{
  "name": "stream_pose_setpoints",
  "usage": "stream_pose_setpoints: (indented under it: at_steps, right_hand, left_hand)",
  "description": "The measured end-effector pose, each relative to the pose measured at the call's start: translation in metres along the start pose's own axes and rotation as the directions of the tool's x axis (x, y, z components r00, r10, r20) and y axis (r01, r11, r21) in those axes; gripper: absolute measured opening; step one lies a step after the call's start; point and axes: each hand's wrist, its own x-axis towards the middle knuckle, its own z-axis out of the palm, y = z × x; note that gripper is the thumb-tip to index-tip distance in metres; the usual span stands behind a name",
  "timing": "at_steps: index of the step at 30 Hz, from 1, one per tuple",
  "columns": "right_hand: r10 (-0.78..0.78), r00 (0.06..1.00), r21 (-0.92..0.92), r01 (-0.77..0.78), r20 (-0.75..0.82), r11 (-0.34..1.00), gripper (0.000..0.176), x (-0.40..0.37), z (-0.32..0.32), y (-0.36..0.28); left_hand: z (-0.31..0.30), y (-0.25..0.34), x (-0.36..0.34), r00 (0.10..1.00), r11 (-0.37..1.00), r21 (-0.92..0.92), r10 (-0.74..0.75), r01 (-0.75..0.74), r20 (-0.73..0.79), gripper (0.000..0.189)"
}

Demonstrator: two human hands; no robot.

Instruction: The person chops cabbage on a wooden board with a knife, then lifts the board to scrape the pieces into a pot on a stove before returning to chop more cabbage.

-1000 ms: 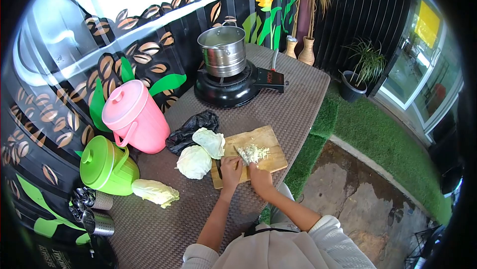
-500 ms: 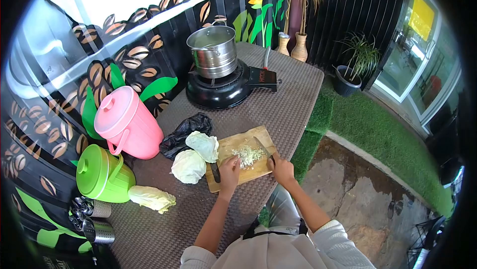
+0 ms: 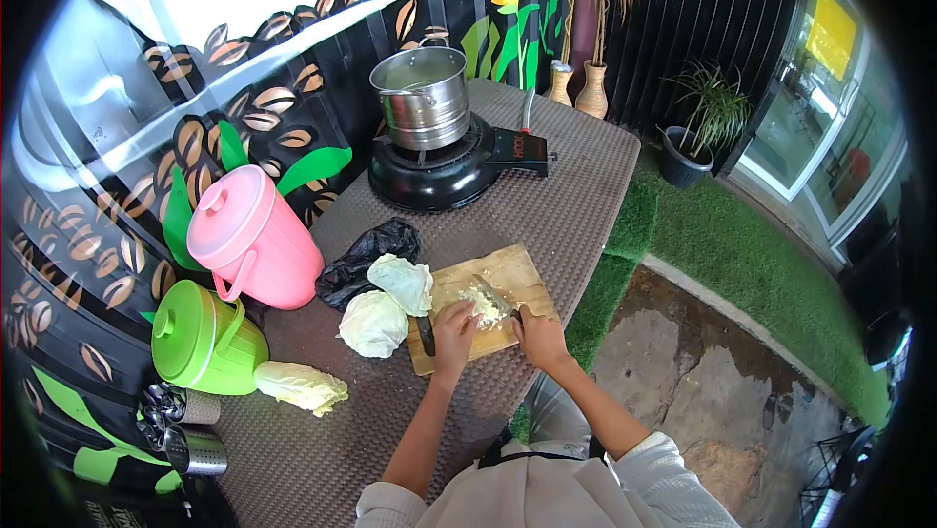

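Observation:
My right hand (image 3: 539,336) grips a knife (image 3: 494,295) by its handle, the blade lying over finely chopped pale cabbage (image 3: 485,313). The pile rests on a wooden cutting board (image 3: 515,266). At the pile's left edge, the fingers of my left hand (image 3: 454,335) are bent together close to the blade; what they hold, if anything, is hidden. Beside that hand, a second black handle (image 3: 427,335) lies on the board's left side. A round cabbage (image 3: 373,324) and a cut cabbage piece (image 3: 402,281) sit just left of the board.
A steel pot (image 3: 422,103) stands on a black gas stove (image 3: 429,177) at the back. On the left are a pink lidded jug (image 3: 264,240), a green lidded jug (image 3: 200,343), a napa cabbage (image 3: 301,386), a black plastic bag (image 3: 366,260) and a utensil holder (image 3: 197,452).
My right hand has moved left and the knife has swung from the board's right side onto the chopped cabbage. My left hand has stayed almost in place at the pile.

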Motion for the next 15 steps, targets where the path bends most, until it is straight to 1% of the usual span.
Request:
stream_pose_setpoints:
  at_steps: [1, 2, 3, 4, 6, 7, 8, 10, 11, 13, 14, 15]
  right_hand:
    - [-0.002, 1.0, -0.001, 0.002, 0.001, 1.0, 0.028, -0.001, -0.001, -0.003]
    - [0.042, 0.998, 0.003, -0.042, 0.05, 0.999, 0.027, -0.003, -0.001, -0.009]
    - [0.085, 0.991, 0.005, -0.086, 0.099, 0.996, 0.027, -0.004, 0.0, -0.014]
    - [0.085, 0.992, 0.003, -0.086, 0.098, 0.996, 0.027, -0.006, 0.004, -0.019]
    - [0.132, 0.983, -0.002, -0.133, 0.127, 0.991, 0.026, -0.01, 0.014, -0.029]
    - [0.153, 0.974, -0.019, -0.152, 0.167, 0.988, 0.029, -0.009, 0.02, -0.032]
    - [0.152, 0.974, -0.019, -0.151, 0.168, 0.988, 0.029, -0.007, 0.026, -0.034]
    - [0.142, 0.969, -0.093, -0.125, 0.203, 0.988, 0.03, -0.003, 0.021, -0.044]
    - [0.144, 0.968, -0.091, -0.127, 0.206, 0.988, 0.03, -0.001, 0.019, -0.044]
    - [0.043, 0.977, -0.092, -0.024, 0.211, 0.995, 0.03, 0.001, 0.016, -0.044]
    - [0.044, 0.977, -0.091, -0.025, 0.21, 0.995, 0.03, -0.002, 0.014, -0.046]
    - [0.088, 0.972, -0.123, -0.062, 0.217, 0.991, 0.029, -0.008, 0.014, -0.052]
  left_hand:
    - [0.002, -0.002, 0.001, 1.0, 1.0, 0.005, 0.009, -0.009, 0.005, 0.023]
    - [0.004, -0.003, 0.001, 1.0, 1.0, 0.005, 0.009, -0.009, 0.004, 0.023]
    - [0.006, -0.005, 0.002, 0.998, 0.996, 0.064, 0.062, -0.063, 0.008, 0.022]
    - [0.008, -0.006, 0.003, 0.993, 0.985, 0.123, 0.116, -0.117, 0.016, 0.022]
    - [0.012, -0.007, 0.001, 0.995, 0.99, 0.1, 0.103, -0.102, 0.004, 0.022]
    - [0.013, -0.008, 0.0, 0.996, 0.993, 0.079, 0.086, -0.086, -0.006, 0.021]
    - [0.013, -0.01, 0.0, 0.996, 0.993, 0.08, 0.085, -0.084, -0.007, 0.021]
    - [0.012, -0.013, -0.002, 0.997, 0.995, 0.07, 0.072, -0.072, 0.002, 0.022]
    - [0.012, -0.015, -0.003, 0.997, 0.995, 0.071, 0.07, -0.071, 0.005, 0.022]
    - [0.012, -0.016, -0.003, 0.996, 0.994, 0.062, 0.093, -0.093, 0.003, 0.021]
    - [0.012, -0.017, -0.003, 0.996, 0.994, 0.062, 0.094, -0.094, 0.004, 0.021]
    - [0.013, -0.018, -0.003, 0.996, 0.995, 0.039, 0.089, -0.089, -0.001, 0.02]
